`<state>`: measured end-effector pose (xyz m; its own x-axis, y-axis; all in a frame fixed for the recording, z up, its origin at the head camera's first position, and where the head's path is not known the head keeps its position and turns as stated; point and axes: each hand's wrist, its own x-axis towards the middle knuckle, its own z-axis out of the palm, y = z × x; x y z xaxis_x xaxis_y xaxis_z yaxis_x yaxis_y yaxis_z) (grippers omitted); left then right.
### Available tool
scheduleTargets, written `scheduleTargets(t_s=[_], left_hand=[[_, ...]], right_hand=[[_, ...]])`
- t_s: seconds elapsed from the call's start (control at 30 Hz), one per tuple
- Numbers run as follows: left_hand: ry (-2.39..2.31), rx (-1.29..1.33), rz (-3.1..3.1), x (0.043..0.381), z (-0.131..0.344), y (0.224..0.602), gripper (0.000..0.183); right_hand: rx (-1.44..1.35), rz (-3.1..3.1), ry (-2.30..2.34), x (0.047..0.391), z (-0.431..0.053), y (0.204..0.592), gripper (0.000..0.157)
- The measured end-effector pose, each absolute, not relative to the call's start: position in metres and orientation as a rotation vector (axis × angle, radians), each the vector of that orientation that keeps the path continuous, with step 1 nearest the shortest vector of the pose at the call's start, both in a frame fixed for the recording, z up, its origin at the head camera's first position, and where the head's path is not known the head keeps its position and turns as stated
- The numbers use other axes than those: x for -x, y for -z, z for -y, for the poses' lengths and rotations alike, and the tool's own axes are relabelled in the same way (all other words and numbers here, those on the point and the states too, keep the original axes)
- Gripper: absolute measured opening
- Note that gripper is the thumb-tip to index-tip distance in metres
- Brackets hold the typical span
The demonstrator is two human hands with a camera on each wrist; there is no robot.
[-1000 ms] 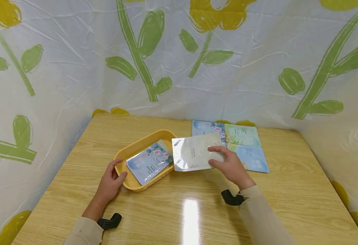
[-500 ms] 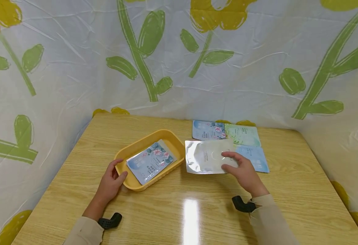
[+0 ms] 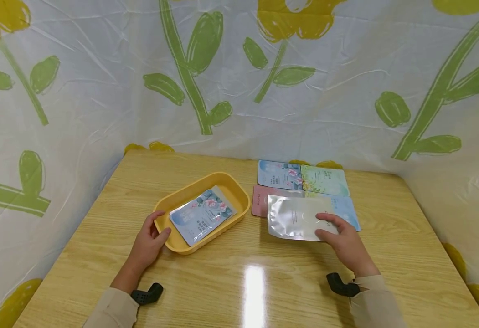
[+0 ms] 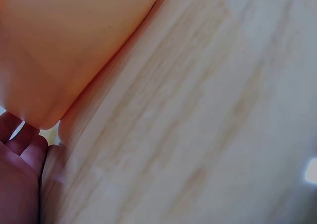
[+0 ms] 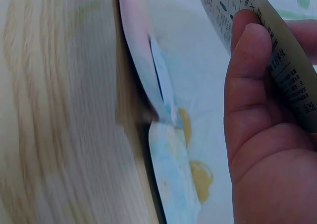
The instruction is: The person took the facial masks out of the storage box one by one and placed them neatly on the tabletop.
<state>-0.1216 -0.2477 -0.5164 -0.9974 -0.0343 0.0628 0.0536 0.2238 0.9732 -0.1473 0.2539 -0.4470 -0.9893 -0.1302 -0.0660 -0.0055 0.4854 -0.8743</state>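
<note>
My left hand (image 3: 146,246) holds the left end of the yellow tray (image 3: 219,233), thumb and fingers at its rim. Inside the tray lies a blue floral sheet mask packet (image 3: 200,217), over the pale edge of another one. On the right, my right hand (image 3: 347,246) pinches a silver sheet mask packet (image 3: 290,217) by its right side, thumb on its near edge. This packet is raised over the table and overlaps a pink packet (image 3: 259,202) and a light blue packet (image 3: 347,210). Small print shows on the silver packet (image 5: 293,73) in the right wrist view.
Behind the silver packet, another blue floral packet (image 3: 276,175) and a green packet (image 3: 325,180) lie side by side near the table's back edge. A white curtain (image 3: 325,109) printed with flowers hangs behind the wooden table (image 3: 206,287).
My right hand has carried the silver packet rightward and nearer, away from the tray's right side. The pink packet has come into sight. My left hand and the tray have stayed in place.
</note>
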Motion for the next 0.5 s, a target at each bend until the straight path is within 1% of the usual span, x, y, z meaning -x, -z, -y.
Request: scheduleTargets(t_s=[0.27,0.5], left_hand=[[1.921,0.017,2.395,0.122,0.248,0.515,0.051],[1.913,0.017,2.400,0.122,0.247,0.514,0.050]], right_hand=[[0.075,-2.524,1.684,0.142,-0.269,0.452,0.049],[-0.031,-2.522,1.648,0.131,-0.283,0.458,0.051]])
